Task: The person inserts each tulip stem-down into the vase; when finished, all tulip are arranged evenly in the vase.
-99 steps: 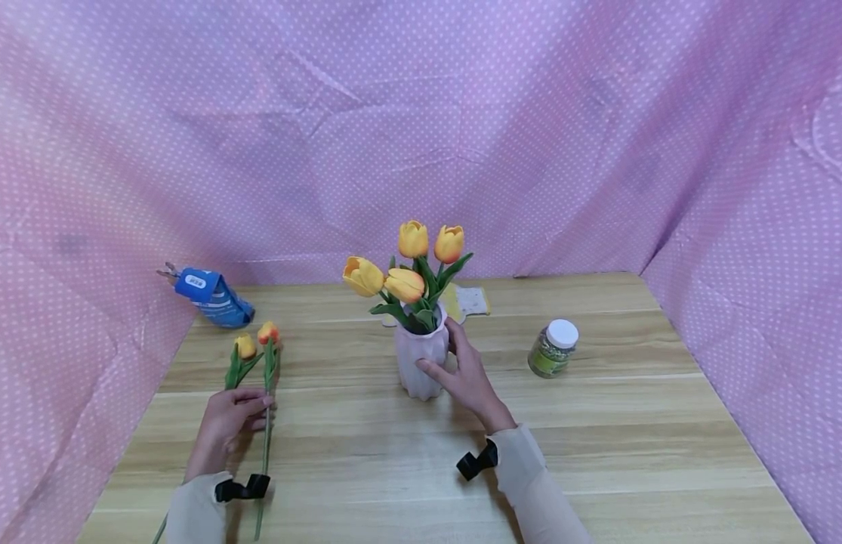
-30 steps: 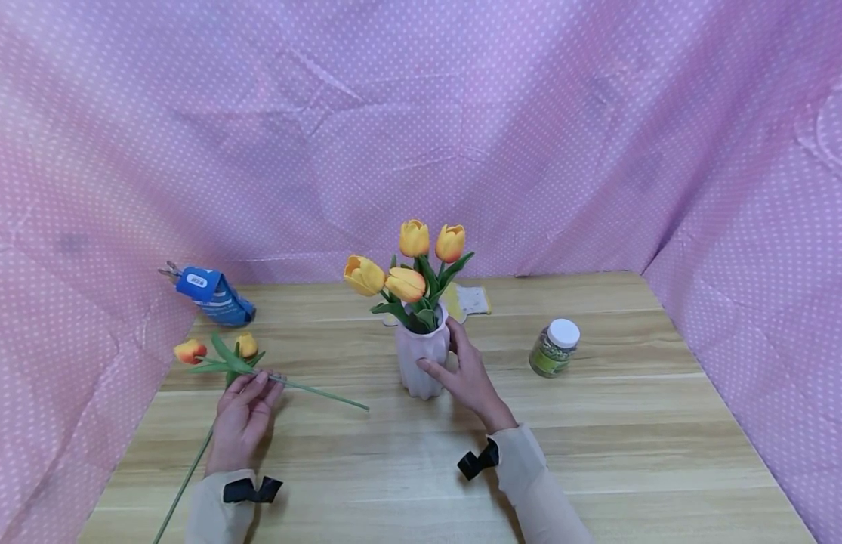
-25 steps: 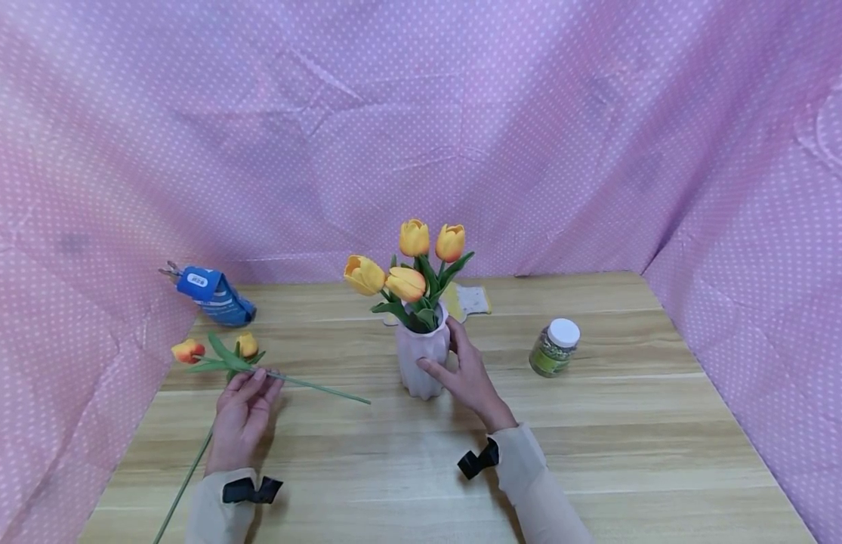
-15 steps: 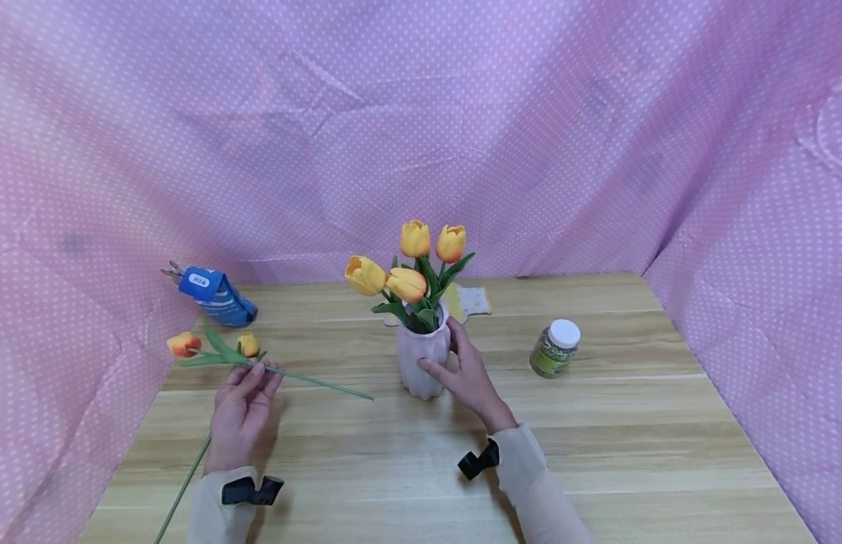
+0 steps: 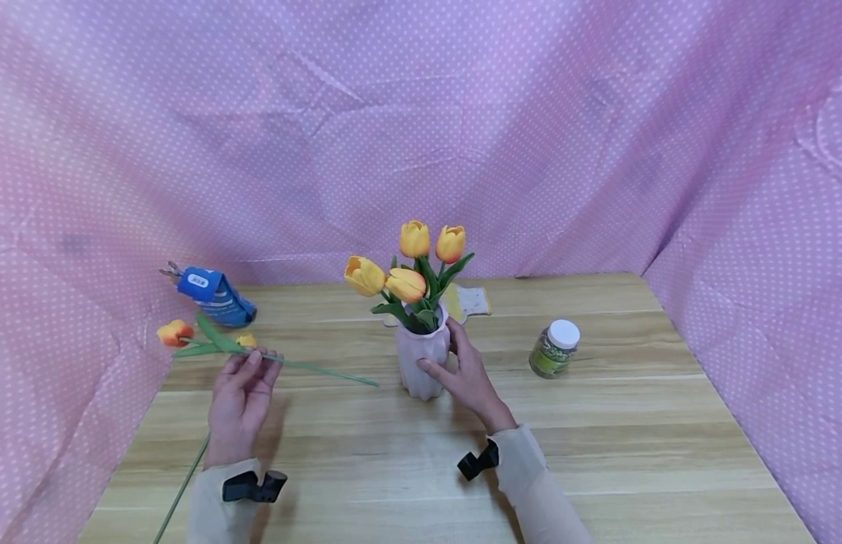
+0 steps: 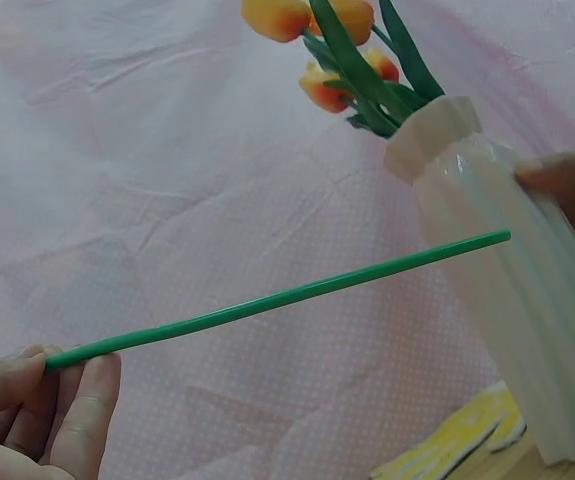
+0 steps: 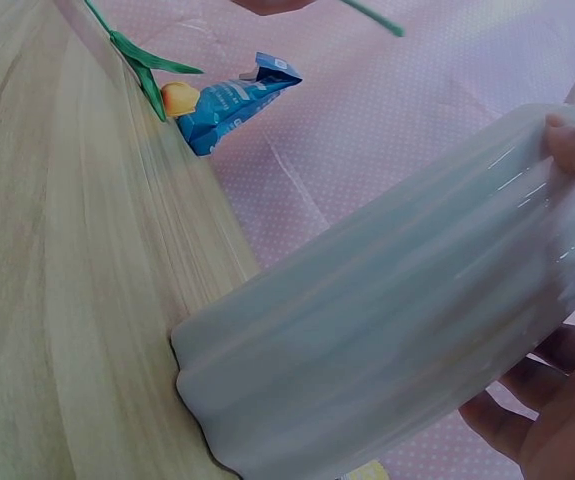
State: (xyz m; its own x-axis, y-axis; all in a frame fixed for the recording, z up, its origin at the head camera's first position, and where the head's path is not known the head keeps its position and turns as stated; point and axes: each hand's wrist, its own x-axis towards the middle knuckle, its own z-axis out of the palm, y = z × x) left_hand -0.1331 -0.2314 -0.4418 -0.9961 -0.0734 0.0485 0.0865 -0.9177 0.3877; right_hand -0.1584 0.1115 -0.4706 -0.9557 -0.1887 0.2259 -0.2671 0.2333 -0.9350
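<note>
My left hand pinches the stem of an orange-yellow tulip just below its leaves. Its head points left, and in the left wrist view the bare green stem runs right, its end overlapping the vase. With thumb and fingers on either side, my right hand holds the pale ribbed vase near its rim. The vase stands upright on the table and contains several yellow-orange tulips. Another yellow tulip lies on the table behind my left hand, partly hidden; its long stem reaches the near edge.
A blue packet leans at the table's back left corner, with something metallic sticking out of its top. To the right stands a white-lidded jar of green bits. Behind the vase lies a flat yellow-and-grey piece. Pink dotted cloth hangs around the table.
The left hand has picked up the orange tulip from the table and swung it sideways, stem end toward the vase. Since then it has risen slightly. The right hand stays on the vase.
</note>
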